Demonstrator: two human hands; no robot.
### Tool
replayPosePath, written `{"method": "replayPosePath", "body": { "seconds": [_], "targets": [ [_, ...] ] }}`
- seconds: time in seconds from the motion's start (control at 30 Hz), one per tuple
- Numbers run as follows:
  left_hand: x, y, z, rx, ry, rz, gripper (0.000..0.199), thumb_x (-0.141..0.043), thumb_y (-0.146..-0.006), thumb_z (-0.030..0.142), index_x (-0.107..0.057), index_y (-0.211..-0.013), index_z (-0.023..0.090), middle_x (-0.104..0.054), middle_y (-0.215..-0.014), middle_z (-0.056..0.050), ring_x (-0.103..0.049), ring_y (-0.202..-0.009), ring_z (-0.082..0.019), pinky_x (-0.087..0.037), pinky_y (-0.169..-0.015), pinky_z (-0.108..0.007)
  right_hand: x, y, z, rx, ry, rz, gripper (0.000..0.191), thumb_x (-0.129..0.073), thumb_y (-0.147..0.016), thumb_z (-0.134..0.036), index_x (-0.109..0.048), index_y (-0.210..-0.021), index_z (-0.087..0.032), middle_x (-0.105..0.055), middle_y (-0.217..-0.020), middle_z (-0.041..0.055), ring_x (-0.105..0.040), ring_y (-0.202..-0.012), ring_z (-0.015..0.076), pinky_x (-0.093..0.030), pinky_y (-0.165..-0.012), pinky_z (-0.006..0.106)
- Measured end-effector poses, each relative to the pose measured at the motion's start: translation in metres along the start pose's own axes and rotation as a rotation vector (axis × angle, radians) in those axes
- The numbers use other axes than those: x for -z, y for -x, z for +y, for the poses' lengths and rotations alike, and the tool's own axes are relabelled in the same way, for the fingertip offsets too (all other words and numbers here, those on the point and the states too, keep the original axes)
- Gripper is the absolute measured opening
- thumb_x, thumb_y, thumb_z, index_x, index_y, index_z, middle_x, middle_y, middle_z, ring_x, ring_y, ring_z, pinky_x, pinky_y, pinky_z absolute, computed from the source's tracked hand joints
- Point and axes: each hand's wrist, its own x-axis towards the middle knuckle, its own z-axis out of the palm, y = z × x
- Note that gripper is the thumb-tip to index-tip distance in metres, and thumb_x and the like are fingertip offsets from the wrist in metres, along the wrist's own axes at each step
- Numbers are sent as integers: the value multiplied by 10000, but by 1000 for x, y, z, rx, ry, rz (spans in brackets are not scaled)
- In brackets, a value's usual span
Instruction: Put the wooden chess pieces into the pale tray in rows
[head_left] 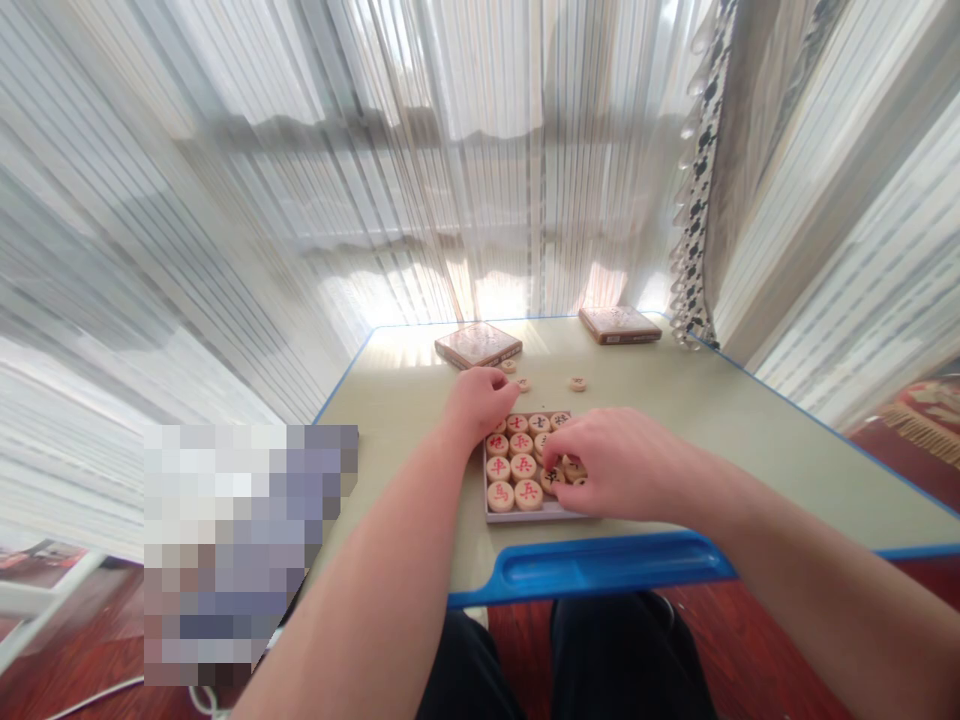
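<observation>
A shallow box (541,514) on the table holds rows of round wooden Chinese chess pieces. Red characters mark those on its left side, and black ones show towards the right. Over the right half of the box, my right hand (622,465) has its thumb and fingers closed around a black-lettered piece (553,481); the hand hides some pieces behind it. My left hand (484,400) is just past the box's far left corner, fingers curled together, their tips at a loose piece (523,385). Another loose piece (508,367) lies just beyond it.
A third loose piece (577,383) lies on the pale table (757,450). Two flat boxes, one at left (478,343) and one at right (621,325), lie near the far edge. A blue tray (615,563) lines the near edge. Curtains (465,180) hang behind.
</observation>
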Motion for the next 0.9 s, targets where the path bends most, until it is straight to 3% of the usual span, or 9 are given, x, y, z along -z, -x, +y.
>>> {"method": "replayPosePath", "body": {
  "seconds": [0.23, 0.9],
  "targets": [
    [0, 0, 1, 1, 6, 2, 250, -469, -663, 318, -587, -527, 145, -523, -493, 1, -487, -559, -124, -343, -531, -241, -1, -1, -4, -16, 22, 14, 168, -527, -695, -328, -571, -593, -201, -608, -613, 10, -499, -544, 128, -197, -471, 260],
    [0, 0, -1, -24, -5, 12, 254, -456, -667, 316, -586, -523, 152, -494, -457, 10, -472, -540, -125, -333, -522, -242, -3, -2, -3, 1, -2, -17, 137, -485, -724, -260, -597, -660, -215, -631, -684, 1, -521, -604, 129, -224, -496, 243]
  ]
}}
